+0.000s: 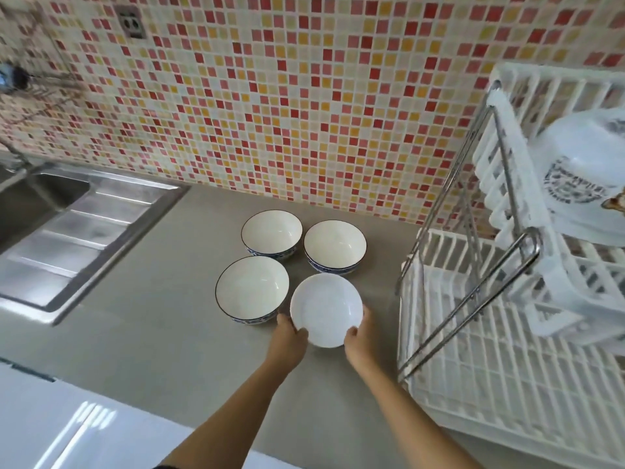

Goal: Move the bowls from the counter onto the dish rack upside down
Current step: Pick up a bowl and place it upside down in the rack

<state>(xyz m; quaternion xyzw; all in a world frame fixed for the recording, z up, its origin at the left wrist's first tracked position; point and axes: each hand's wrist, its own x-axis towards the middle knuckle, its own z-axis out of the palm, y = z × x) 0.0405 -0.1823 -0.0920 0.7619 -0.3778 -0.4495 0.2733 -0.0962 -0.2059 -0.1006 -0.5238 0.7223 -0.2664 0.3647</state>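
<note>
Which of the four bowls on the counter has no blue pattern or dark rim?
The plain white bowl, nearest the person, held between both hands; the other three bowls have dark rims and blue patterns outside.

Bright even daylight, soft faint shadows, white glare on the cabinet front (84, 431), wide-angle bending and blur at edges

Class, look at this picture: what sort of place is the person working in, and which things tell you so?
Most likely a home kitchen. A steel sink with a ribbed drainboard is set into the grey counter, a white dish rack stands at the right, and mosaic tiles cover the wall behind the bowls.
</note>
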